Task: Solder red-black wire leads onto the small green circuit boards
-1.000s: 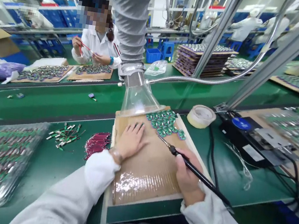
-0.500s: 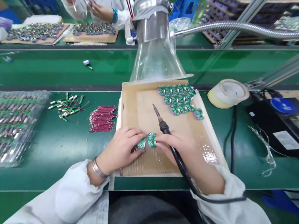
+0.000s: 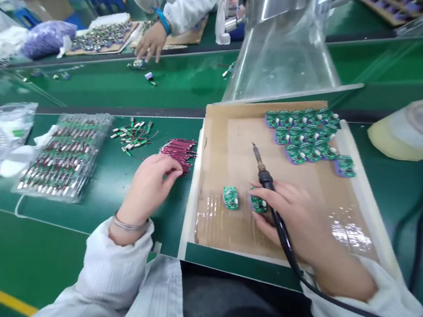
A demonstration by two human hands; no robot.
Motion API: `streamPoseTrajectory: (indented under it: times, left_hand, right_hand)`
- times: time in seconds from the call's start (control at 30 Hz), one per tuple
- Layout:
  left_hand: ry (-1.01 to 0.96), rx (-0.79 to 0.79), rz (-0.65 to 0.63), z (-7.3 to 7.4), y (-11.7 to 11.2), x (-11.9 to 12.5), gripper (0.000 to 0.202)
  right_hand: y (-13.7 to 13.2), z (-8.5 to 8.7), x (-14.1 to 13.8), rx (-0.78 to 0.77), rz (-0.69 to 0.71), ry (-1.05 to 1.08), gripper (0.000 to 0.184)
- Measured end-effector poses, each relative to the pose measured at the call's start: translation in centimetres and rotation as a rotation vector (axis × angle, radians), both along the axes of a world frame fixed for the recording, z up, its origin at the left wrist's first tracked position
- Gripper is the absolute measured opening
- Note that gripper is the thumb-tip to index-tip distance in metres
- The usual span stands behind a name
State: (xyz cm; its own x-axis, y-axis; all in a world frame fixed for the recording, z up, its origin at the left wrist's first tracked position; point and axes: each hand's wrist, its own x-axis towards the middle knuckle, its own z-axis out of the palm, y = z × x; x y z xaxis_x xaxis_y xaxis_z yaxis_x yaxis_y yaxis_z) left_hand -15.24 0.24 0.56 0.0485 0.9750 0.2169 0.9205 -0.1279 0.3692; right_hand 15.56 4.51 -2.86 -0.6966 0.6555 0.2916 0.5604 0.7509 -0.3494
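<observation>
My right hand (image 3: 290,218) grips a black soldering iron (image 3: 267,180) like a pen, its thin tip pointing up and left over a cardboard-lined tray (image 3: 239,131). Its fingers rest on a small green circuit board (image 3: 258,203). Another such board (image 3: 231,197) lies bare just to the left. Several more boards form a cluster (image 3: 302,137) at the tray's far side. My left hand (image 3: 147,186) is off the tray, on the green belt, with its fingertips next to a bundle of red-sleeved wires (image 3: 178,152). I see nothing held in it.
A clear fume hood (image 3: 283,47) hangs over the tray's far edge. A tape roll (image 3: 422,129) sits to the right. Loose components (image 3: 133,136) and a plastic blister tray of parts (image 3: 64,155) lie left. A co-worker's hand (image 3: 152,42) rests beyond, across the belt.
My left hand has left the two boards and moved left off the tray to the red wires. The two boards now lie apart. The view has turned and tilted closer.
</observation>
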Motion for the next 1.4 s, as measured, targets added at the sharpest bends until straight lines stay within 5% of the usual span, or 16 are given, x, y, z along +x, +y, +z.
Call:
streamPoseTrajectory:
  times: [0.13, 0.33, 0.93, 1.2, 1.4]
  left_hand:
    - [0.171, -0.136, 0.026, -1.0, -0.3, -3.3, 0.005]
    - [0.221, -0.14, 0.02, -2.5, -0.2, -3.4, 0.01]
    - [0.223, -0.086, -0.023, -3.0, -0.4, -3.2, 0.011]
    - [0.155, 0.055, -0.005, -3.1, -0.4, -3.7, 0.01]
    - [0.06, 0.082, 0.0, -1.3, -0.7, -2.3, 0.013]
  right_hand:
    - [0.0, -0.3, 0.0, 0.046, 0.009, 0.041, 0.029]
    - [0.0, -0.4, 0.0, 0.039, 0.008, 0.083, 0.028]
    - [0.1, -0.9, 0.1, -0.013, 0.051, 0.085, 0.029]
    - [0.1, -0.3, 0.0, 0.011, 0.053, 0.039, 0.025]
    - [-0.1, 0.4, -0.8, 0.011, 0.047, 0.05, 0.027]
